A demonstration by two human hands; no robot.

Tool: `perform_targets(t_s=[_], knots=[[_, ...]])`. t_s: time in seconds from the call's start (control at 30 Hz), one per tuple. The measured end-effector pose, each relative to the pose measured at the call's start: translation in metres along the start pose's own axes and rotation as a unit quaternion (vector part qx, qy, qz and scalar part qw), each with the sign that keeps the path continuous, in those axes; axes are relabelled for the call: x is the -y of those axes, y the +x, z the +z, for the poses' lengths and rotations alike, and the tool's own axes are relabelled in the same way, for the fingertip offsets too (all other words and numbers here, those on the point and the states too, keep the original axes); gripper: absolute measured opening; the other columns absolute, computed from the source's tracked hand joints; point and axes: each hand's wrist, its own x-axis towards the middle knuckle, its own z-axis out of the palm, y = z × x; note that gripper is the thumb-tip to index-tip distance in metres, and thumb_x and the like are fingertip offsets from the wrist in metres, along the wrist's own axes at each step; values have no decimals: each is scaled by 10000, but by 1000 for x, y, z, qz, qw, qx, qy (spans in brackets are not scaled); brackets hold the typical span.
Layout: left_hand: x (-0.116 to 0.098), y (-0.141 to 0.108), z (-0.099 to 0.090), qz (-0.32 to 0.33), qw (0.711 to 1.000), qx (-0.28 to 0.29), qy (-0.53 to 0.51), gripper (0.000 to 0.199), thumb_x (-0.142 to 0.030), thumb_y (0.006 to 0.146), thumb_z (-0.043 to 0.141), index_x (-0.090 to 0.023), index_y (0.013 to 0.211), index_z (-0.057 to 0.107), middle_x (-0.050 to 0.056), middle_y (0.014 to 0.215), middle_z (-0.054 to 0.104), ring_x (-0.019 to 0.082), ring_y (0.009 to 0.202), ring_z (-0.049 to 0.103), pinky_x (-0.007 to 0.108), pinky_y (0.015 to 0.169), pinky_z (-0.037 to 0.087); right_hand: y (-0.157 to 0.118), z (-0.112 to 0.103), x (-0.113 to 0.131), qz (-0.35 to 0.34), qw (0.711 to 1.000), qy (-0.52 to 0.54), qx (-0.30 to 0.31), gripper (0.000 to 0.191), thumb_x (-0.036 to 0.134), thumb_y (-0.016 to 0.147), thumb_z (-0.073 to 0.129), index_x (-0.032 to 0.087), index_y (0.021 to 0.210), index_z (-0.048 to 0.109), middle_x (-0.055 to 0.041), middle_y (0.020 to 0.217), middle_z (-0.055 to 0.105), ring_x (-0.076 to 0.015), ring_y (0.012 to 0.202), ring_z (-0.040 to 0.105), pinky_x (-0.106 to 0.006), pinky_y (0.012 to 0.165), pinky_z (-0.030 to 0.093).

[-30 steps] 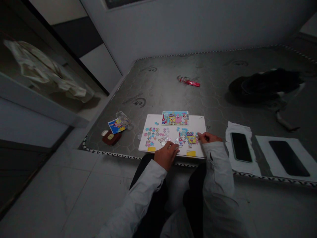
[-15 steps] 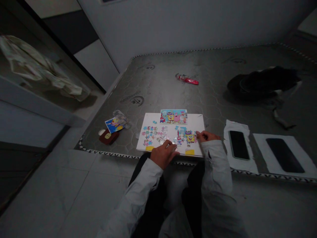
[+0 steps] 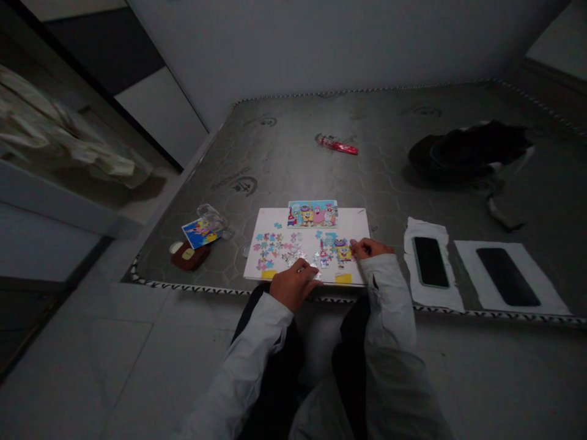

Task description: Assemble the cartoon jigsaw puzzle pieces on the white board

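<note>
1. A jigsaw puzzle is laid on a white board (image 3: 358, 227), which is placed near the front edge of a grey mat (image 3: 288, 165). Loose pieces (image 3: 270, 245) are spread on its left part; on its right part, a joined section (image 3: 343, 252) is seen, with a yellow SpongeBob figure.
2. The left hand (image 3: 293, 285) is held over the front edge of the board, its fingers bent. Whether a piece is pinched there cannot be told.
3. The right hand (image 3: 371, 247) is kept apart from the left one, its fingertips beside the joined section. Whether something is gripped cannot be told.
4. At the back of the board a picture card (image 3: 312, 214) is placed, on which SpongeBob and other cartoon figures are printed.
5. On the mat, dark round marks with brush-like characters are printed; they cannot be read with certainty.
6. By a brown case (image 3: 190, 256), whose pale label is too small to be read, a blue card (image 3: 200, 233) is found.
7. On the right, a phone (image 3: 431, 263) is laid on white paper (image 3: 452, 298); no brand can be made out.
</note>
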Motion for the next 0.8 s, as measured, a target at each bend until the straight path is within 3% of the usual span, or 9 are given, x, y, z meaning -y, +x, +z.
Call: perform_targets(t_s=[0.27,0.8], knots=[[5,1,4,18,999,-25,10,275,-486,1010,735,-343,1229,822,24,1252,769,190,935,789,264,676,557,-1,1,2,-5,1000,12,-15,622,814,835,493,258,605,651,-27,553,600,-158,546,494,-315,579,341],[-3,2,5,-6,1000,-16,1,276,-473,994,759,-312,1213,806,27,1237,750,199,923,793,275,686,578,-2,3,-1,-11,1000,11,-14,599,768,892,535,251,621,669,-27,569,622,-157,561,528,-301,580,351]])
